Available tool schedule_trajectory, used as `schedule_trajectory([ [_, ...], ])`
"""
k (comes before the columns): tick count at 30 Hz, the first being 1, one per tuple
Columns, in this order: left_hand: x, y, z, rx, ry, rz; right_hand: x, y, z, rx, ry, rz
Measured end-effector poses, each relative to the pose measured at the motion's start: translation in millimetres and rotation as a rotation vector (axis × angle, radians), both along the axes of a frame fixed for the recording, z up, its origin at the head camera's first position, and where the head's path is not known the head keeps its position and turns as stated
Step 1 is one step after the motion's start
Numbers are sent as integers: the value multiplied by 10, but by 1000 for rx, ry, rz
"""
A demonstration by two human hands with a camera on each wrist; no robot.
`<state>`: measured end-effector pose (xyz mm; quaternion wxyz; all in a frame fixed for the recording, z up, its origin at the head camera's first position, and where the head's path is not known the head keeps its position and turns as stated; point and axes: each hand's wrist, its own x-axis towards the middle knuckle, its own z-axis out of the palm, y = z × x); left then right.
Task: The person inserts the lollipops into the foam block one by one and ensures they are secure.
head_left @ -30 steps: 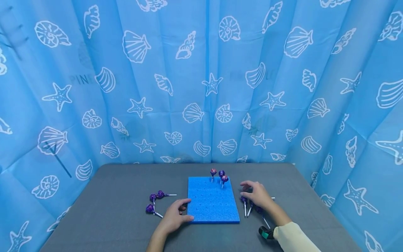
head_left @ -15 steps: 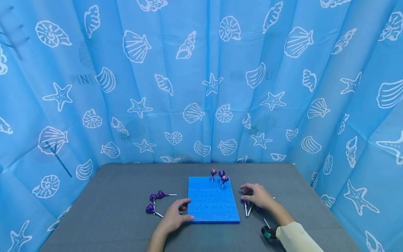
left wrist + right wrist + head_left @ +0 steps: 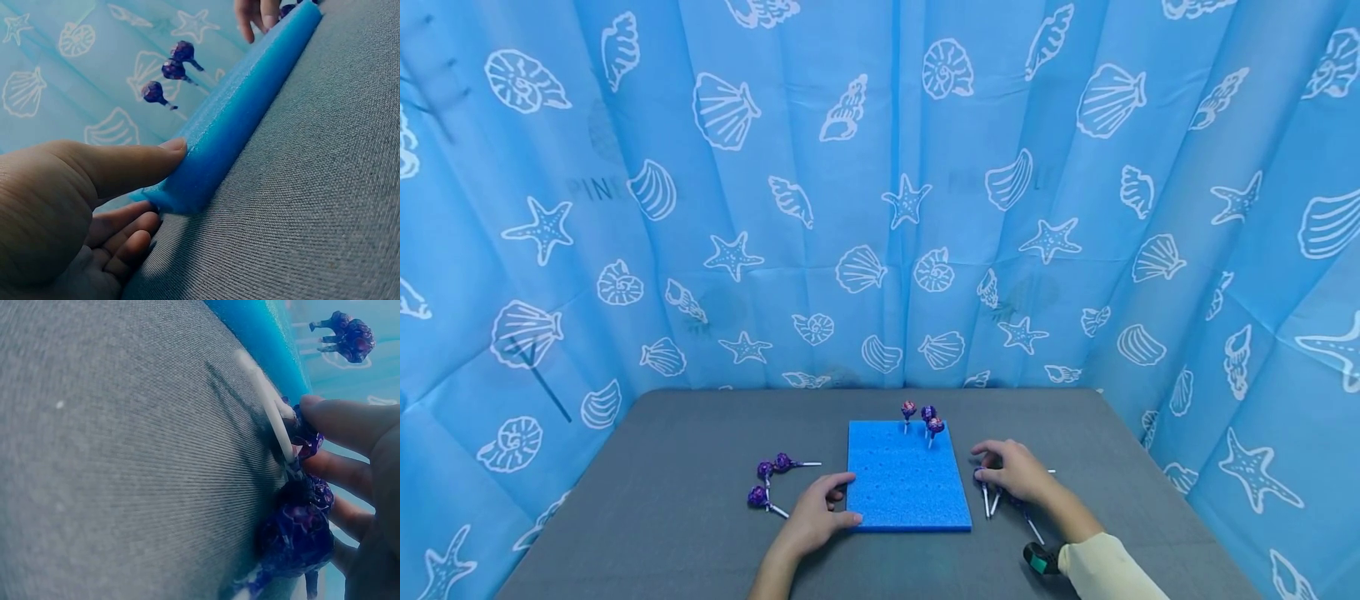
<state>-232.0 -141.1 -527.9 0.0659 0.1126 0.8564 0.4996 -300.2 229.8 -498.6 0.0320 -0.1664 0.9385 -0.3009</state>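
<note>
A blue foam board [image 3: 906, 487] with small holes lies on the table, and several wrapped lollipops [image 3: 935, 426] stand upright near its far right corner. My left hand [image 3: 812, 515] holds the board's near left corner, thumb [image 3: 169, 150] on the top edge and the other fingers at the side. To the right of the board, my right hand [image 3: 1018, 473] pinches the head of a purple lollipop [image 3: 305, 434] between thumb and index finger; its stick points toward me. Other purple lollipops [image 3: 297, 540] lie under and beside that hand, partly hidden.
Several purple lollipops [image 3: 757, 497] lie left of the board, close to my left forearm. A grey cloth covers the table [image 3: 685, 500]. Behind it hangs a blue curtain [image 3: 880, 208] with white shell prints.
My right hand has shifted slightly nearer, its thumb now against a lollipop's head. The left hand and the foam board have stayed put.
</note>
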Motion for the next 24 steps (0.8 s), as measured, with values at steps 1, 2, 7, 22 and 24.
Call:
schedule_trajectory([
  [1,-2,1,-3,0,-1,1,2,-4,3,3,1,-3],
  [2,-3,1,-7,-1,-1,0,7,-8,9,3,2,-1],
  [7,3,4,-5,4,-7,-4,25,-1,17,13,2,24],
  [22,4,6,-9,14,-4,-1,15,1,28,4,39,25],
  [24,5,6,-8,15,-6,-1,5,2,43,-10,51,10],
])
